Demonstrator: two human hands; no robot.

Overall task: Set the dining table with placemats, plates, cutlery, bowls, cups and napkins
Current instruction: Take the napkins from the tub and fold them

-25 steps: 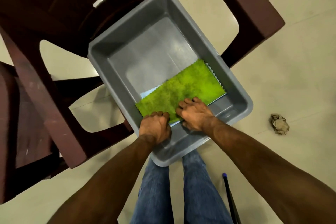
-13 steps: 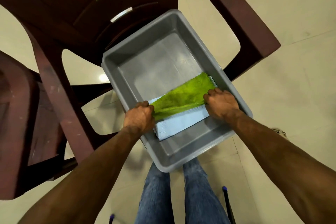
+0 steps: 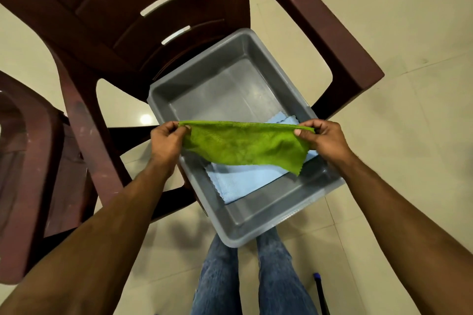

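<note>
The lime-green zigzag-edged cloth napkin (image 3: 245, 147) is stretched flat along its top edge and sags below, its lower corner dangling at 5 o'clock. The left hand (image 3: 166, 142) pinches its 9 o'clock end, the right hand (image 3: 323, 139) its 3 o'clock end. It hangs above the grey rectangular plastic tub (image 3: 258, 215), over a pale-blue cloth napkin (image 3: 240, 181) inside.

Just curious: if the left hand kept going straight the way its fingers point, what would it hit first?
Probably the right hand. The left hand points across the taut green cloth it grips, towards it. Depth is unclear.
</note>
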